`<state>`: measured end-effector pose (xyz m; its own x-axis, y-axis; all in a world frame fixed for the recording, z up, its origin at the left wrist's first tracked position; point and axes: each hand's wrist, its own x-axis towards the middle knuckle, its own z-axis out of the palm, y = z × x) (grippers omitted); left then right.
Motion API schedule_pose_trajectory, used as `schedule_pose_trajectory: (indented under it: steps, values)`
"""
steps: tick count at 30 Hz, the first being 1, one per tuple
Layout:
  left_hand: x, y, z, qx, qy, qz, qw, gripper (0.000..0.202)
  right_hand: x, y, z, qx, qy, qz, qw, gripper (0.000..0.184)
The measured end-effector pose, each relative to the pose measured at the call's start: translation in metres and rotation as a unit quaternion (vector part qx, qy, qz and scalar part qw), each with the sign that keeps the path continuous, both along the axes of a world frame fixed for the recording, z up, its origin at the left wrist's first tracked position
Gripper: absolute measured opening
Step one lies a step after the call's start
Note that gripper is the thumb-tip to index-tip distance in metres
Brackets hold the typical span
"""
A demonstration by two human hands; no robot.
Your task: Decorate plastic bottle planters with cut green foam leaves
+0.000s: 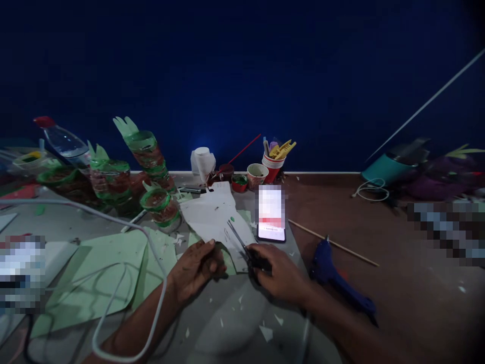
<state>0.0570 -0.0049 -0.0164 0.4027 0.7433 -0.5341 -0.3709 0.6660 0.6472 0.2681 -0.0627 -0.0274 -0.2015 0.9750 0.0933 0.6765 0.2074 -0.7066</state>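
Note:
My right hand (pixel 280 273) is closed round the handles of a pair of scissors (pixel 239 237), whose blades point up and to the left, slightly parted at the tips. Across from it, my left hand (pixel 195 268) has its fingers curled in with the thumb near them; what they grip, if anything, is hidden. Some pale green paper (pixel 228 262) shows just beyond those fingertips. Under the blades lies a white sheet (pixel 212 215) with small marks and a green spot.
A lit phone (pixel 272 212) lies beyond my right hand. To the right are a blue glue gun (pixel 337 278) and a wooden stick (pixel 341 245). Painted green-and-brown cups (pixel 161 205) stand at left, near green sheets (pixel 98 273). A white cable (pixel 161 298) loops over my left forearm.

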Motion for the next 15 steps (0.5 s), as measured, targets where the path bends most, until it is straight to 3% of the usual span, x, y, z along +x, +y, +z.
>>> schedule_pose_trajectory:
  steps: [4,8,12,15]
  values:
    - [0.002,-0.001,0.005,0.063,0.061,-0.031,0.996,0.042,0.000,-0.003,0.003,0.001,0.022,0.017,1.000,0.045]
    - [-0.001,0.000,0.001,0.128,0.100,-0.013,0.987,0.038,0.002,-0.006,0.008,-0.042,0.136,0.033,0.989,0.046]
    - [-0.005,0.004,-0.007,0.185,0.115,0.003,0.976,0.018,0.005,-0.009,0.015,-0.118,0.290,0.072,0.947,0.039]
    - [-0.006,0.004,-0.009,0.188,0.112,-0.024,0.975,0.022,0.006,-0.010,0.019,-0.193,0.364,0.066,0.909,0.033]
